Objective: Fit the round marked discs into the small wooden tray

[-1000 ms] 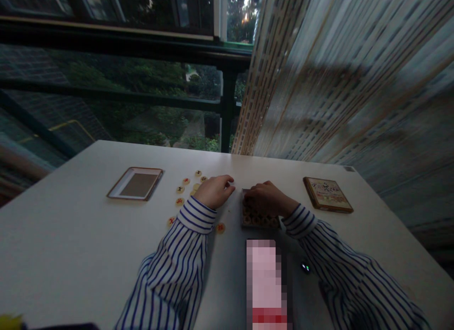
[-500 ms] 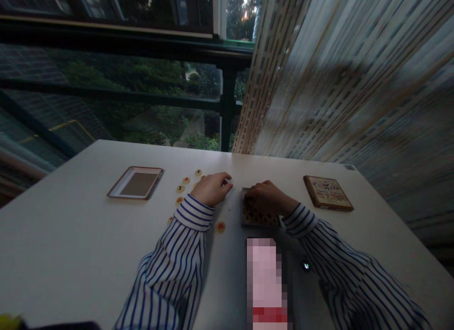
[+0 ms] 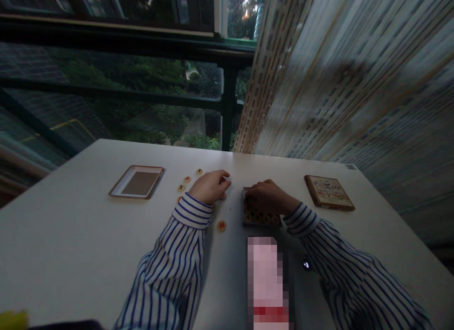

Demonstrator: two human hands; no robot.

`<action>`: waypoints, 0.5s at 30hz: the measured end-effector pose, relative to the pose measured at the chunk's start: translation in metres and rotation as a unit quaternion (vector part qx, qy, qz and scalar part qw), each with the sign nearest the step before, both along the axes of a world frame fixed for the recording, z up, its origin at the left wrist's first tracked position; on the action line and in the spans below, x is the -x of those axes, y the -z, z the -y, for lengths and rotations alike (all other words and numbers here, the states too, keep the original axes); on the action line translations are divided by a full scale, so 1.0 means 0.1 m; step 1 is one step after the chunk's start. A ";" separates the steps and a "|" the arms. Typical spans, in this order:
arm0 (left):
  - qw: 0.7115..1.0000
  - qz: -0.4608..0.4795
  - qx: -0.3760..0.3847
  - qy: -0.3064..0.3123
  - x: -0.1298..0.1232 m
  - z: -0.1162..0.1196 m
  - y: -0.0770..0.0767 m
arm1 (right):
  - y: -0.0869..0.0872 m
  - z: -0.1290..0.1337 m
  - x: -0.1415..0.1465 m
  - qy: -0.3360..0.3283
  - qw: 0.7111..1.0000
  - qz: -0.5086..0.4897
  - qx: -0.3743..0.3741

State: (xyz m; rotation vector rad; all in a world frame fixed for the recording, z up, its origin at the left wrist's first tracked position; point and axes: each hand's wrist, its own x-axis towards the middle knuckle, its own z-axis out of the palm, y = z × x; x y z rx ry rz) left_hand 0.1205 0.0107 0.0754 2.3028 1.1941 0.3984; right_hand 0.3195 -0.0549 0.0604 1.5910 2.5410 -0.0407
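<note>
Over several loose round pieces on the white table, my left hand point(image 3: 210, 187) hovers or rests with its fingers bent and the thumb and index finger slightly apart; nothing shows between them. My right hand point(image 3: 267, 196) reaches into a small box point(image 3: 261, 224) of round pieces, its fingers pressed together at the box's upper left; what they hold is hidden. A piece with a red character point(image 3: 221, 225) lies between the hands, nearer to me. Other pieces, such as one with a dark character point(image 3: 181, 187), lie left of my left hand.
An open shallow lid point(image 3: 137, 182) lies at the left. At the right is a flat decorated box point(image 3: 329, 193). A phone with a blurred screen point(image 3: 268, 278) lies at the front, with a small lit object point(image 3: 306, 264) beside it. A string curtain hangs behind.
My left hand has shifted slightly to the left and towards me, showing a piece under its fingers. My right hand stays in the box.
</note>
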 end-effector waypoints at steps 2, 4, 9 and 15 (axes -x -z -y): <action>1.000 0.005 -0.004 -0.004 0.01 0.00 -0.01 | -0.03 0.00 -0.01 0.010 1.000 0.000 -0.005; 1.000 0.011 -0.009 -0.017 0.02 0.01 -0.02 | -0.09 -0.01 -0.03 0.024 1.000 -0.006 -0.017; 0.996 0.048 -0.046 -0.051 0.07 0.00 -0.06 | -0.30 -0.02 -0.04 0.065 0.995 -0.032 -0.068; 0.991 0.101 -0.040 -0.078 0.20 -0.07 -0.13 | -0.54 -0.03 0.06 0.073 0.984 -0.112 -0.121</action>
